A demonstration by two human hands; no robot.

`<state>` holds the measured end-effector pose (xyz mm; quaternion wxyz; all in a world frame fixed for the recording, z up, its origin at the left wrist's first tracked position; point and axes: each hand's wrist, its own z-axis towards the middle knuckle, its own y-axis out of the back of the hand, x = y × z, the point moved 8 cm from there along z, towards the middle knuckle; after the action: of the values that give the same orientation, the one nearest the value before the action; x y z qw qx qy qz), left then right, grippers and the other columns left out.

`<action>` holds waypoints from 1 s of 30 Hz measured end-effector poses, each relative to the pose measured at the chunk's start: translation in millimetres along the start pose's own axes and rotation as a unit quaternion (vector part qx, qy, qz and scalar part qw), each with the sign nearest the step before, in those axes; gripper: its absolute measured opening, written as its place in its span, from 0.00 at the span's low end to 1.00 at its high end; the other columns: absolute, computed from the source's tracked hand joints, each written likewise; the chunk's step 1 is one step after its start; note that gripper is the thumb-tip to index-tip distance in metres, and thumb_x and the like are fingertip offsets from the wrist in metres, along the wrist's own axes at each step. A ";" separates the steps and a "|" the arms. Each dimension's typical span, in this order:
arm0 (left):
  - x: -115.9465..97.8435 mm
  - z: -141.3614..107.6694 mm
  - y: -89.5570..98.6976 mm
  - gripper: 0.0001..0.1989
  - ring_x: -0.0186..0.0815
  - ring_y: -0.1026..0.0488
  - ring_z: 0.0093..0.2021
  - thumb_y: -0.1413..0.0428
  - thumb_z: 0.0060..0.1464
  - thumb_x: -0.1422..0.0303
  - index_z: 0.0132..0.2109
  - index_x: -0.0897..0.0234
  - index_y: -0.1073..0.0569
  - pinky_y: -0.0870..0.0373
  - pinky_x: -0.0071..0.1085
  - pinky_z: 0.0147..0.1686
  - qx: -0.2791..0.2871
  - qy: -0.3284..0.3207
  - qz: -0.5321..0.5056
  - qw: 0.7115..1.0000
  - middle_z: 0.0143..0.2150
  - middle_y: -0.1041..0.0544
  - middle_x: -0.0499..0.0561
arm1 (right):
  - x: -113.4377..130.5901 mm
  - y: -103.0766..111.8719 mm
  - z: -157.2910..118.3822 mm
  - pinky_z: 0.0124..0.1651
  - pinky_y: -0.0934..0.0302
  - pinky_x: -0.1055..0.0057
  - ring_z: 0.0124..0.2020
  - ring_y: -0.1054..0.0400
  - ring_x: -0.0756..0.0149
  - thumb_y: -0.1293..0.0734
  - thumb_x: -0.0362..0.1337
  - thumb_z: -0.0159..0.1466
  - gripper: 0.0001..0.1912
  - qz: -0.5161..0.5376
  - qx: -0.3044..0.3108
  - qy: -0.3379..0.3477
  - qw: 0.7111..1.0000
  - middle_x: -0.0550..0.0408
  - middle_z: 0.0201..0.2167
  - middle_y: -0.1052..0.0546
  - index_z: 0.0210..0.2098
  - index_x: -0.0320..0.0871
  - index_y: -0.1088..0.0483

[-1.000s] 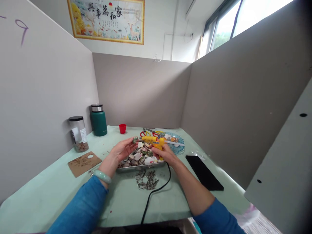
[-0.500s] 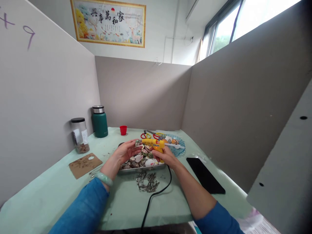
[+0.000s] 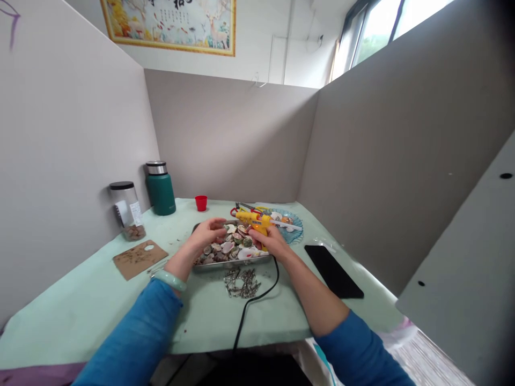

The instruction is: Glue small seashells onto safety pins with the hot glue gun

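Note:
A yellow glue gun [image 3: 257, 221] with a clear glue stick at its back is gripped in my right hand [image 3: 270, 241], its nozzle pointing left. My left hand [image 3: 209, 234] is over the left part of a metal tray [image 3: 237, 262] of shells [image 3: 227, 247], its fingers bent; whether they hold something small is hidden. The black cord [image 3: 249, 301] runs from the gun toward the table's front edge. In front of the tray lies a pile of small metal clips [image 3: 242, 283].
A blue glass plate [image 3: 296, 225] with shells and several scissors [image 3: 251, 208] lie behind the tray. Left are a red cup [image 3: 201, 203], a green bottle [image 3: 161, 193], a jar [image 3: 127, 214] and a brown board [image 3: 139, 258]. A black slab [image 3: 335, 272] lies right.
The view has tilted down. My left hand has drawn away from the nozzle, and the small piece seen at its fingertips no longer shows. My right hand still holds the glue gun.

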<state>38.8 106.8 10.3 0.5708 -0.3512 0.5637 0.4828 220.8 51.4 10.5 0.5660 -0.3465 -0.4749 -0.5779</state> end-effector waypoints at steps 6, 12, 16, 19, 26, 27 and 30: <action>-3.6 1.0 -11.8 0.13 0.39 0.28 0.31 0.39 0.37 0.69 0.36 0.60 0.23 0.34 0.30 0.31 0.014 -0.094 0.278 0.956 0.33 0.23 0.51 | 0.2 -0.7 -0.6 0.22 0.48 0.74 0.18 0.42 0.73 0.33 0.51 0.55 0.20 0.003 0.007 0.002 1.000 0.60 0.19 0.33 0.35 0.40 0.29; -2.8 -0.3 -9.0 0.10 0.39 0.30 0.29 0.37 0.32 0.70 0.28 0.60 0.25 0.36 0.29 0.32 0.016 -0.090 0.352 0.932 0.26 0.24 0.48 | 4.4 -1.8 -1.6 0.23 0.47 0.74 0.19 0.42 0.73 0.33 0.51 0.55 0.21 -0.007 0.008 -0.006 1.000 0.59 0.19 0.33 0.37 0.39 0.29; -1.7 -1.6 -9.2 0.10 0.39 0.30 0.29 0.37 0.29 0.73 0.24 0.60 0.28 0.36 0.29 0.32 0.019 -0.094 0.361 0.928 0.23 0.26 0.47 | 3.9 -2.3 -2.4 0.22 0.47 0.74 0.18 0.42 0.73 0.32 0.51 0.54 0.20 0.001 0.006 -0.015 1.000 0.59 0.20 0.33 0.36 0.40 0.29; -4.6 -2.7 -8.7 0.11 0.39 0.29 0.29 0.36 0.29 0.71 0.26 0.60 0.26 0.36 0.28 0.30 0.042 -0.096 0.354 0.930 0.25 0.25 0.48 | 2.3 -1.1 -3.0 0.22 0.47 0.74 0.18 0.42 0.73 0.32 0.51 0.54 0.20 0.002 -0.003 -0.015 1.000 0.60 0.19 0.33 0.36 0.40 0.30; -42.7 29.8 61.8 0.08 0.42 0.27 0.35 0.38 0.41 0.63 0.31 0.61 0.24 0.34 0.32 0.39 -0.067 -0.098 0.408 0.905 0.32 0.22 0.52 | 3.0 0.4 7.9 0.24 0.47 0.72 0.17 0.42 0.71 0.36 0.54 0.57 0.22 -0.129 0.023 -0.032 0.991 0.58 0.13 0.34 0.21 0.40 0.32; -48.5 38.1 76.2 0.08 0.42 0.27 0.37 0.39 0.43 0.63 0.31 0.61 0.25 0.34 0.33 0.41 -0.102 -0.094 0.419 0.897 0.33 0.22 0.53 | 5.8 2.5 11.2 0.23 0.48 0.72 0.17 0.41 0.70 0.36 0.54 0.56 0.21 -0.177 0.016 -0.030 0.984 0.57 0.15 0.32 0.25 0.41 0.30; -56.0 61.1 119.8 0.12 0.43 0.28 0.43 0.42 0.47 0.64 0.40 0.63 0.26 0.35 0.34 0.46 -0.218 -0.056 0.436 0.871 0.41 0.23 0.56 | 22.8 5.3 19.2 0.28 0.47 0.72 0.27 0.33 0.63 0.35 0.50 0.57 0.16 -0.380 -0.014 0.032 0.924 0.54 0.27 0.24 0.35 0.44 0.28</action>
<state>-50.3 190.3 89.8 0.2417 -0.1579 0.5073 0.8120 220.6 62.6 38.7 0.3138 -0.1291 -0.5448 -0.7669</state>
